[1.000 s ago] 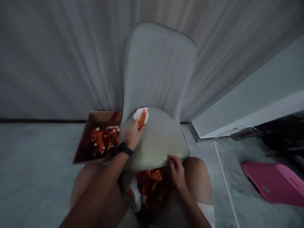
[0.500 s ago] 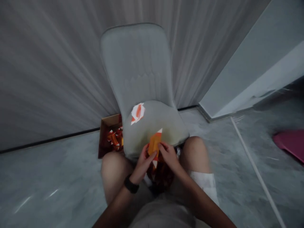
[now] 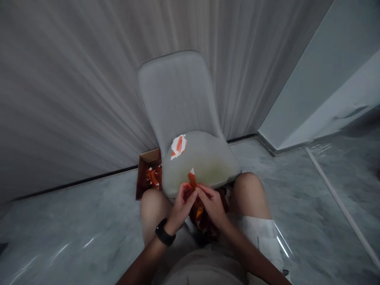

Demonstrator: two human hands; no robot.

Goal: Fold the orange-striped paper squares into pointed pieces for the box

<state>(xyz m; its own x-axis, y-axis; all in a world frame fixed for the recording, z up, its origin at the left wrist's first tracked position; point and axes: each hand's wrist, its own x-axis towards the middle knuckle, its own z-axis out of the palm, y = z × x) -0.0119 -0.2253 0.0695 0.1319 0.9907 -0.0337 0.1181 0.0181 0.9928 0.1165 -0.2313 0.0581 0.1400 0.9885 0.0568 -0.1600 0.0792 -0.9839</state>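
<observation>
Between my knees, my left hand (image 3: 181, 204) and my right hand (image 3: 211, 201) pinch one orange paper piece (image 3: 192, 179) with a white tip, their thumbs meeting over it. The piece looks narrow from here, and its lower part is hidden by my fingers. Below my hands, a heap of orange and red paper pieces (image 3: 199, 213) lies in my lap or in something between my legs; I cannot tell which. On the seat of the grey chair (image 3: 204, 154) in front of me rests a white and orange paper stack (image 3: 178, 147).
A cardboard box (image 3: 142, 174) with several orange and white pieces (image 3: 153, 176) stands on the floor left of the chair. Behind the chair hangs a grey pleated curtain or panelled wall (image 3: 89, 99). A pale column (image 3: 285, 111) rises at the right.
The orange piece showed its broad flat face before; now it appears narrow, folded or turned edge-on. My hands have come closer together. The whole view has shifted slightly.
</observation>
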